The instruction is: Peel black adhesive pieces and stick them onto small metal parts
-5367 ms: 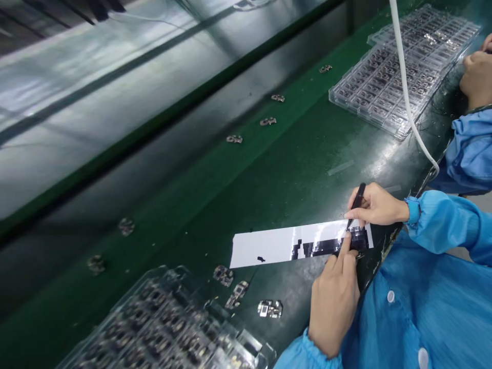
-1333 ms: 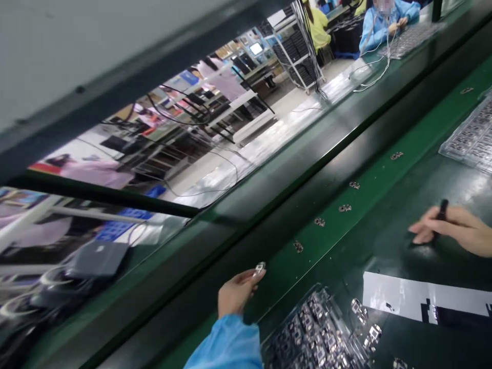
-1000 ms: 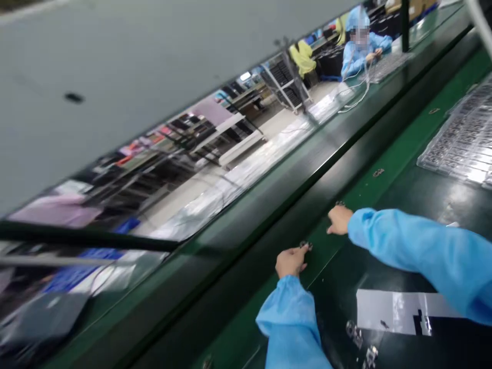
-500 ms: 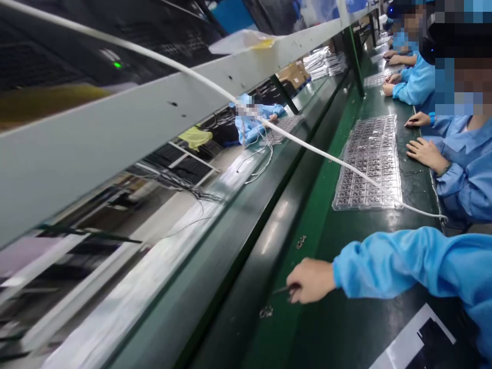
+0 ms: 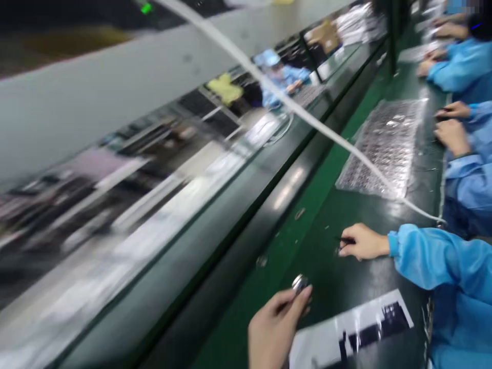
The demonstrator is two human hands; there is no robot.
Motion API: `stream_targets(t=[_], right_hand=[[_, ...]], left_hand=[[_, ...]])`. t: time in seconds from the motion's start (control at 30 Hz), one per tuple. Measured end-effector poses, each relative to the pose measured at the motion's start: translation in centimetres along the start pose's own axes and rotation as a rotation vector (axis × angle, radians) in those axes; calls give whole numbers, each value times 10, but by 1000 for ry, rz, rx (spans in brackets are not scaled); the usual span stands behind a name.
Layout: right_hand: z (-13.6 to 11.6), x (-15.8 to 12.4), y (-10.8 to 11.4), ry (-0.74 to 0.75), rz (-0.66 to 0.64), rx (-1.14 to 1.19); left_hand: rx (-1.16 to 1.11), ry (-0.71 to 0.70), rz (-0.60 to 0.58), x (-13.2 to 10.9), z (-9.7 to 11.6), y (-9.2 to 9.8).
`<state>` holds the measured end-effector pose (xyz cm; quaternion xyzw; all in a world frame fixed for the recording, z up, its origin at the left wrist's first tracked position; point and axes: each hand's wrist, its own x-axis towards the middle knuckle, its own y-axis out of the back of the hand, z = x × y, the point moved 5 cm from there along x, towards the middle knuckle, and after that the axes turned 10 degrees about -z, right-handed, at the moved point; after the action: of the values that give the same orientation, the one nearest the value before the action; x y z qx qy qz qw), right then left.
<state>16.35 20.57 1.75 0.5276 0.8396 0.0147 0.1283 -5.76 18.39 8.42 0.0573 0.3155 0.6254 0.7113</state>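
Wht cable (image 5: 319, 126) slants down, cardbd box (image 5: 326, 37) bhnd.

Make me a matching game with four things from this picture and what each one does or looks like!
Column one:
1. left hand
2. white cable
3. right hand
4. white strip

Column two:
A. holds a slim dark tool
B. has black pieces on it
C. pinches a small shiny part
D. slants down across the view

Right pairs: 1-C, 2-D, 3-A, 4-B
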Motion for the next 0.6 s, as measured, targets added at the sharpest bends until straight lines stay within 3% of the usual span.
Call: stream_targets(t=[0.1,0.23,0.4,0.5,0.6], right_hand=[[-4,-27,-7,44,9,-42],[-13,-24,-21,23,-107,9],[-55,-41,-93,46,-410,66],[-75,-56,-137,54,-512,76],[-80,-64,-171,55,-556,84]], left_hand=[[-70,-66,-40,-48,-6,-33],[-327,26,141,-93,-52,-37],[-412,151,512,-173,-126,-16],[-395,181,664,-217,-163,12],[-376,210,791,-243,-198,45]])
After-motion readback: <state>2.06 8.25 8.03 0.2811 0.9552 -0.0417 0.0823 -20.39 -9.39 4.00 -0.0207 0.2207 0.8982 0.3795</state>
